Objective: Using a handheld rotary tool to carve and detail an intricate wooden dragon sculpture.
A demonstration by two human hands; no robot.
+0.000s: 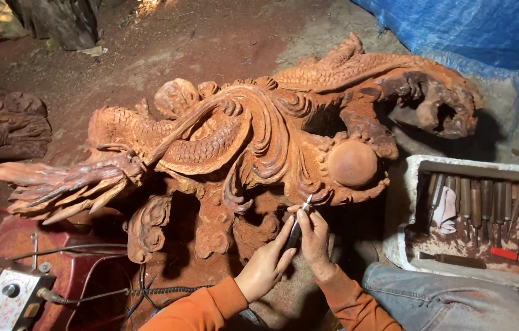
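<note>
A large reddish-brown wood carving (235, 147) of a scaled dragon with swirls and a round ball (351, 164) lies across the middle of the head view. Both my hands are at its lower edge, below the ball. My right hand (314, 242) grips a slim metal carving tool (299, 220) whose tip touches the wood. My left hand (265, 266) steadies the same tool from the left, fingers pressed against its shaft. Orange sleeves cover both forearms.
A white foam box (409, 184) at the right holds several wooden-handled chisels (486, 205). A small control box with a knob and coiled cable (8, 297) sits at the bottom left. A blue tarp (474, 30) hangs top right. Another carved piece (5, 125) lies far left.
</note>
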